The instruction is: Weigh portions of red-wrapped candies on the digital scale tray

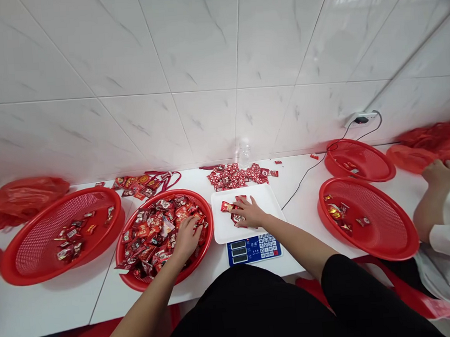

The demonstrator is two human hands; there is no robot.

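Observation:
My left hand (187,238) rests on the heap of small red and brown wrapped snack packets (152,227) in a round red plastic basket (126,270). Its fingers reach down among the wrappers, loosely apart, with no packet plainly gripped. My right hand (250,213) lies over the white tray (223,230) of a digital scale, fingers spread and touching a few red snack packets (226,206). The palm partly hides these packets. Below the tray, the scale's blue keypad panel (254,249) faces me; its readouts cannot be read.
Red packets (231,177) lie piled by the tiled wall, near a clear bottle (244,151). Other red baskets stand left (23,257) and right (392,239). A black cable (306,172) runs to a wall socket. At far right, another person's hand (440,174) touches red bags.

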